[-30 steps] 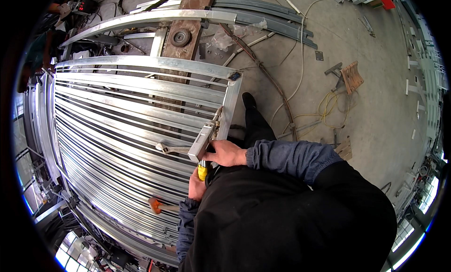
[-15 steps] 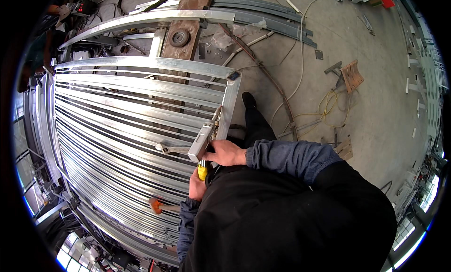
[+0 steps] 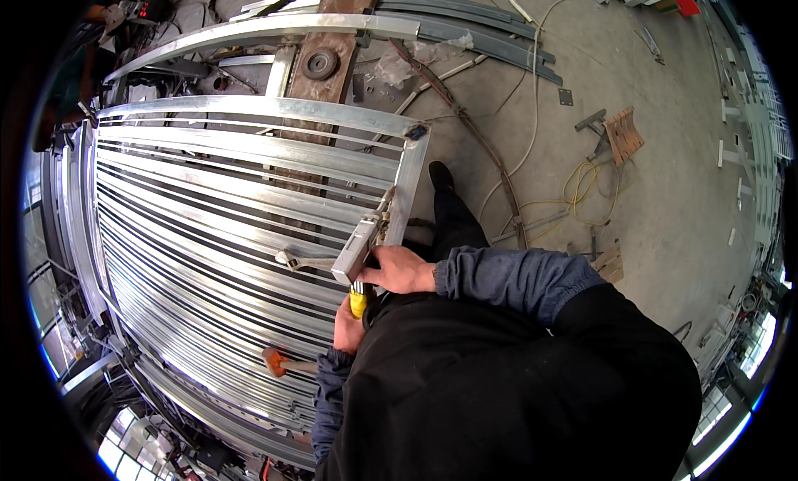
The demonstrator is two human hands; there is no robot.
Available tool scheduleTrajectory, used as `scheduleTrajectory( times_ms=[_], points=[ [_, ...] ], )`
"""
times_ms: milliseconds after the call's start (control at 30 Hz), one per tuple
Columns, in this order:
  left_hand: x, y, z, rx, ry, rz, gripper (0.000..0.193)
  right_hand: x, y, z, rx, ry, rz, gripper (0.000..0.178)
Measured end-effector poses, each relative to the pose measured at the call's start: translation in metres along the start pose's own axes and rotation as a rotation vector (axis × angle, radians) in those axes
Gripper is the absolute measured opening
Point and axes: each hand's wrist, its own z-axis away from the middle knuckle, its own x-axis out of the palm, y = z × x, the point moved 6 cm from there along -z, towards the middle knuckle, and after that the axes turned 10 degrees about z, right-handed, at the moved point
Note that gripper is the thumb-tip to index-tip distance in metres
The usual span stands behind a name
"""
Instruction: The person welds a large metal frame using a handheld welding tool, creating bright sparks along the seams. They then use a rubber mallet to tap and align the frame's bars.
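Note:
A barred frame of silvery metal (image 3: 212, 186) lies to my left, its end bar by my body. My right hand (image 3: 401, 271) is closed around the near end of a short rectangular metal piece (image 3: 356, 250), which lies along the end bar; fittings show at its far end. Just below, my left hand (image 3: 349, 325) is closed on a yellow-and-black tool (image 3: 358, 302) with a silvery top, held upright against the piece's near end; its kind cannot be made out. Left of the hands, an adjustable wrench (image 3: 288, 261) rests on the bars. An orange-headed hammer (image 3: 274, 362) lies nearer me.
A rusty beam (image 3: 332, 45) with a round disc (image 3: 320, 64) passes beneath the frame. Metal profiles (image 3: 465, 20) lie on the floor beyond. Hoses and a yellow cable (image 3: 578, 186) trail at the right, near a wooden-seated stool (image 3: 623, 136). Another person (image 3: 71, 86) is at the far left.
Both hands keep their grips, and the metal piece and yellow tool stay in place. The view has shifted very slightly; nothing else has visibly moved.

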Motion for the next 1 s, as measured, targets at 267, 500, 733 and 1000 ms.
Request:
scheduleTrajectory(
  times_ms=[267,500,733,1000],
  points=[
    [0.001,0.005,0.002,0.022,0.024,-0.117,0.043,0.009,0.012,-0.003,-0.018,0.036,-0.012,0.075],
    [0.0,0.0,0.001,0.009,0.022,-0.086,0.044,0.003,0.005,0.0,0.025,0.002,-0.003,0.073],
    [-0.003,-0.005,-0.001,-0.001,0.025,-0.041,0.045,0.003,0.003,-0.001,0.038,0.002,-0.004,0.071],
    [-0.007,-0.016,-0.004,-0.004,0.0,0.022,0.048,0.004,0.003,-0.001,0.052,-0.01,0.016,0.068]
  ],
)
